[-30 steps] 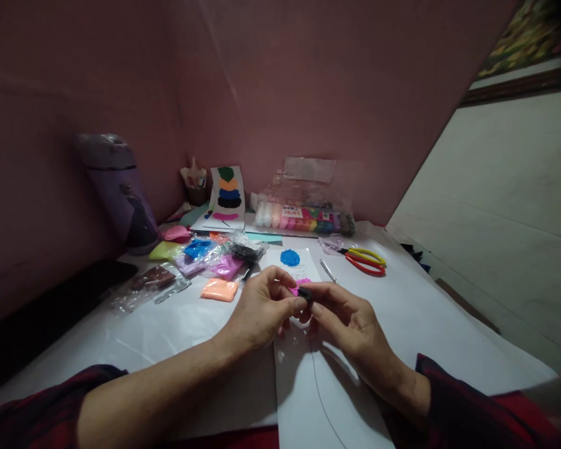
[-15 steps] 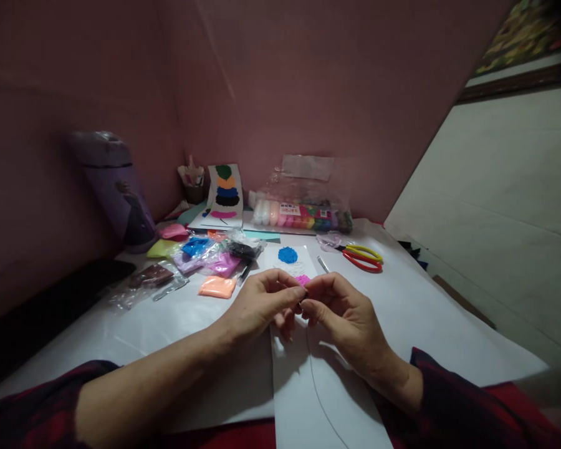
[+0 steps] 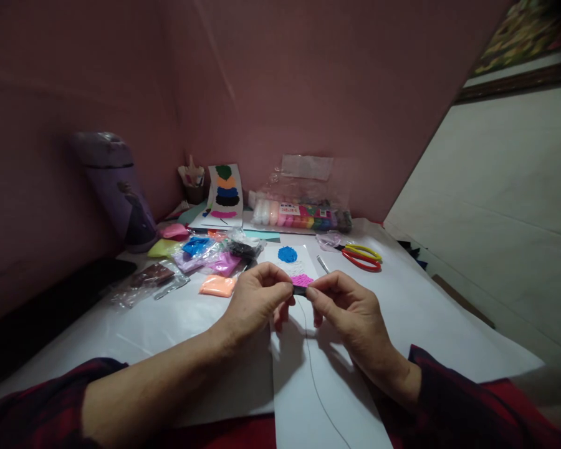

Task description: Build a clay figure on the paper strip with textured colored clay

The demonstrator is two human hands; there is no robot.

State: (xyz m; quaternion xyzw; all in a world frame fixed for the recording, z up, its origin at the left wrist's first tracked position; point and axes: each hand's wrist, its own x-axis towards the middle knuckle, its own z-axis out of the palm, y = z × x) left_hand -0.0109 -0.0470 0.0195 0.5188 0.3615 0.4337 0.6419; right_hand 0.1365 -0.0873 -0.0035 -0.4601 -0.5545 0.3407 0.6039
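Note:
Between my two hands is a small piece of black modelling clay (image 3: 300,290), stretched sideways above the paper. My left hand (image 3: 262,296) pinches its left end between thumb and forefinger. At the right end, my right hand (image 3: 348,308) grips it the same way. Under them lies a long white sheet of paper (image 3: 325,399) with a thin curved line drawn down it. Toward its far end are a blue clay round (image 3: 288,254), a whitish patch (image 3: 293,268) and a pink clay patch (image 3: 303,280), which my fingers partly hide.
Bagged clay in several colours, such as an orange packet (image 3: 215,285), lies at the left. Scissors (image 3: 362,257) with red and yellow handles and a small metallic tool (image 3: 323,264) lie at the right. Behind stand a sample card (image 3: 227,196), a clay pack (image 3: 303,215) and a purple bottle (image 3: 116,193).
My hands have moved slightly apart, and the black clay between them now shows as a longer strip. It was mostly covered by my fingertips before.

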